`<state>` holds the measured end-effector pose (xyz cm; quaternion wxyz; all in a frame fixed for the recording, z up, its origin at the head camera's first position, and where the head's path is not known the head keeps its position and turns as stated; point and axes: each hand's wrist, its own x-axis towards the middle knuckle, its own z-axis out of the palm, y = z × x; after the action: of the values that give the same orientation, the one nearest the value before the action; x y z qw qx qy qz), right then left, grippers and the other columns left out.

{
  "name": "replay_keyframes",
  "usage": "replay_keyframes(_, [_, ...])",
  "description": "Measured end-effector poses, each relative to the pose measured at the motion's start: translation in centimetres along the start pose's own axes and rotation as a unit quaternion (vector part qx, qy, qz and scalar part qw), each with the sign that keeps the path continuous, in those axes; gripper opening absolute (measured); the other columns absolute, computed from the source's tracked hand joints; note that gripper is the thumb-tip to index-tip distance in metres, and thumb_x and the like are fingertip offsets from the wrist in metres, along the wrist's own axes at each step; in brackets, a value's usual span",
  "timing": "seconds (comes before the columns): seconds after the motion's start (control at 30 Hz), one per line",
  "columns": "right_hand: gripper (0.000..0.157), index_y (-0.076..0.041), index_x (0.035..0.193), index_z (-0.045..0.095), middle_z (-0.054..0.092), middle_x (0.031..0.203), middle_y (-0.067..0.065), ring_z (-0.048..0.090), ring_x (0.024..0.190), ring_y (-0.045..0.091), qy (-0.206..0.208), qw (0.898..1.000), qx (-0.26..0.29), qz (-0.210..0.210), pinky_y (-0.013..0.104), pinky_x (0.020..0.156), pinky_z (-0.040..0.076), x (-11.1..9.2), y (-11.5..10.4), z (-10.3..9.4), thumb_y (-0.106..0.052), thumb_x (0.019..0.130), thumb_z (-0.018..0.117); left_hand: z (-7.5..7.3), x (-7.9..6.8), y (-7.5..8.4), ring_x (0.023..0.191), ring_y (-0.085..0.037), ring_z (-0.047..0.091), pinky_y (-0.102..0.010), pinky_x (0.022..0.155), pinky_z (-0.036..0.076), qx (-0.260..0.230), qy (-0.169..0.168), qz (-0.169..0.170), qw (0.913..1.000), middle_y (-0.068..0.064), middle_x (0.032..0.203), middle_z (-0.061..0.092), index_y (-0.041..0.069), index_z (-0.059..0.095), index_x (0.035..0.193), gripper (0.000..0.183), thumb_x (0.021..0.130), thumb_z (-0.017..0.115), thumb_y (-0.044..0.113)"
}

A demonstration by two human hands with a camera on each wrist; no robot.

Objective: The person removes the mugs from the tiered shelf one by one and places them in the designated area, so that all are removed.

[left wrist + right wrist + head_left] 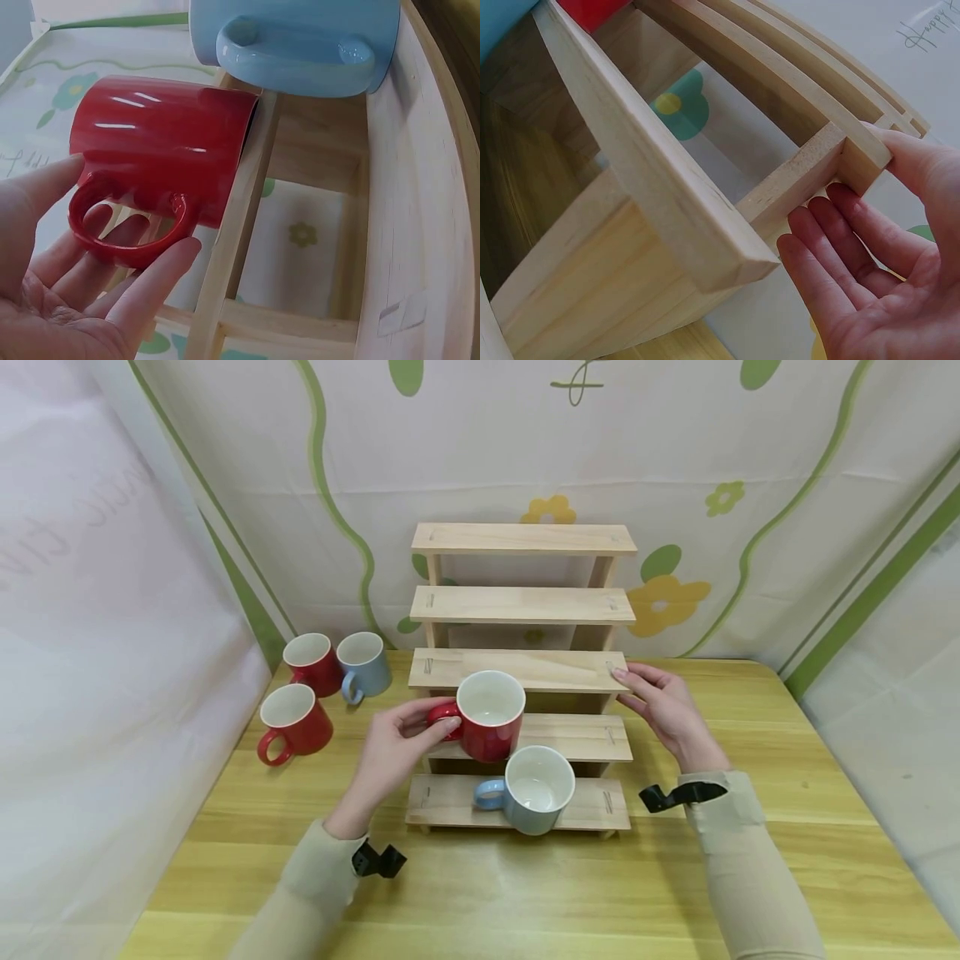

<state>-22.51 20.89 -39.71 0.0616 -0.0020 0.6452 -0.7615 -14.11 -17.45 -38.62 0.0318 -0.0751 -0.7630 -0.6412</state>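
A five-tier wooden step rack (517,670) stands on the table. My left hand (401,743) holds a red mug (491,739) by its handle, upright over the second tier from the bottom. In the left wrist view the base of this mug (157,142) is at the edge of that board; whether it bears weight there I cannot tell. A light blue mug (536,806) sits on the lowest tier, handle to the left. My right hand (663,706) grips the right end of the middle tier, thumb on top and fingers below, as the right wrist view shows the hand (877,247) too.
At the table's left stand two more red mugs, one behind (318,668) and one in front (300,731), with another light blue mug (367,672) beside the rear one. A printed cloth (465,435) hangs behind the rack. The wooden table (480,893) extends around it.
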Motion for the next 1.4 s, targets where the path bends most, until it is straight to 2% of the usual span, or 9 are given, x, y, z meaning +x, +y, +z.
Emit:
replay_keyframes(0.13, [0.029, -0.005, 0.120, 0.065, 0.058, 0.122, 0.005, 0.063, 0.105, 0.011, -0.001, 1.000, -0.002, 0.000, 0.024, 0.091, 0.055, 0.0, 0.0, 0.0, -0.020, 0.096, 0.075, 0.2, 0.1, 0.0, 0.099, -0.021, 0.072, -0.031, 0.084, 0.060, 0.009, 0.005, 0.006, 0.9999, -0.005, 0.112, 0.074, 0.011, 0.075, 0.120, 0.035, 0.090, 0.082, 0.027])
replay_keyframes(0.33, [0.029, -0.006, 0.119, 0.066, 0.059, 0.122, 0.005, 0.064, 0.105, 0.011, -0.002, 1.000, -0.003, -0.001, 0.025, 0.092, 0.055, -0.1, 0.0, 0.0, -0.020, 0.096, 0.075, 0.3, 0.1, 0.0, 0.098, -0.022, 0.073, -0.033, 0.081, 0.061, -0.004, 0.001, 0.004, 1.0000, -0.007, 0.112, 0.074, 0.008, 0.075, 0.119, 0.029, 0.093, 0.078, 0.021])
replay_keyframes(0.53, [0.036, -0.001, 0.124, 0.062, 0.059, 0.122, 0.006, 0.064, 0.106, 0.011, -0.004, 1.000, -0.006, -0.001, 0.024, 0.093, 0.055, -0.1, -0.1, 0.0, -0.020, 0.096, 0.075, 0.2, 0.3, -0.2, 0.097, -0.022, 0.073, -0.033, 0.082, 0.061, -0.006, -0.002, 0.007, 1.0000, -0.007, 0.110, 0.075, 0.007, 0.075, 0.116, 0.026, 0.093, 0.079, 0.019])
replay_keyframes(0.73, [0.039, 0.000, 0.126, 0.060, 0.058, 0.123, 0.006, 0.064, 0.106, 0.011, -0.005, 1.000, -0.009, -0.002, 0.024, 0.092, 0.055, -0.1, 0.0, 0.0, -0.020, 0.097, 0.074, 0.1, 0.2, -0.3, 0.093, -0.024, 0.074, -0.033, 0.080, 0.061, -0.009, -0.003, 0.008, 0.9999, -0.007, 0.104, 0.076, 0.006, 0.074, 0.109, 0.021, 0.092, 0.080, 0.017])
replay_keyframes(0.97, [0.039, 0.000, 0.127, 0.060, 0.058, 0.124, 0.006, 0.064, 0.106, 0.011, -0.005, 1.000, -0.009, -0.002, 0.024, 0.093, 0.055, -0.1, -0.1, 0.0, -0.020, 0.097, 0.074, 0.0, -0.1, -0.3, 0.093, -0.027, 0.073, -0.032, 0.080, 0.061, -0.014, 0.005, 0.015, 0.9998, -0.011, 0.104, 0.076, 0.002, 0.073, 0.108, 0.022, 0.090, 0.081, 0.014])
replay_keyframes(1.17, [0.040, 0.002, 0.127, 0.059, 0.058, 0.124, 0.007, 0.064, 0.107, 0.012, -0.004, 1.000, -0.009, 0.000, 0.024, 0.093, 0.054, -0.2, 0.0, -0.1, -0.020, 0.097, 0.074, -0.5, -0.6, -0.3, 0.091, -0.026, 0.073, -0.033, 0.080, 0.062, -0.015, 0.027, 0.029, 0.9991, -0.011, 0.104, 0.076, 0.002, 0.073, 0.108, 0.021, 0.090, 0.080, 0.011])
replay_keyframes(1.3, [0.049, 0.006, 0.132, 0.055, 0.057, 0.125, 0.007, 0.064, 0.107, 0.012, -0.005, 1.000, -0.012, 0.001, 0.024, 0.094, 0.054, -0.1, 0.0, -0.1, -0.021, 0.097, 0.074, -1.4, -1.3, 0.0, 0.091, -0.023, 0.073, -0.033, 0.078, 0.062, -0.009, 0.057, 0.031, 0.9978, -0.010, 0.105, 0.076, 0.003, 0.073, 0.109, 0.021, 0.091, 0.080, 0.011])
replay_keyframes(1.4, [0.050, 0.007, 0.133, 0.055, 0.057, 0.125, 0.007, 0.064, 0.107, 0.012, -0.005, 1.000, -0.011, -0.001, 0.024, 0.093, 0.054, 0.0, 0.0, -0.2, -0.021, 0.096, 0.074, -2.3, -1.9, 0.3, 0.090, -0.022, 0.074, -0.034, 0.077, 0.062, -0.003, 0.074, 0.039, 0.9965, -0.010, 0.104, 0.076, 0.002, 0.073, 0.109, 0.021, 0.091, 0.080, 0.011])
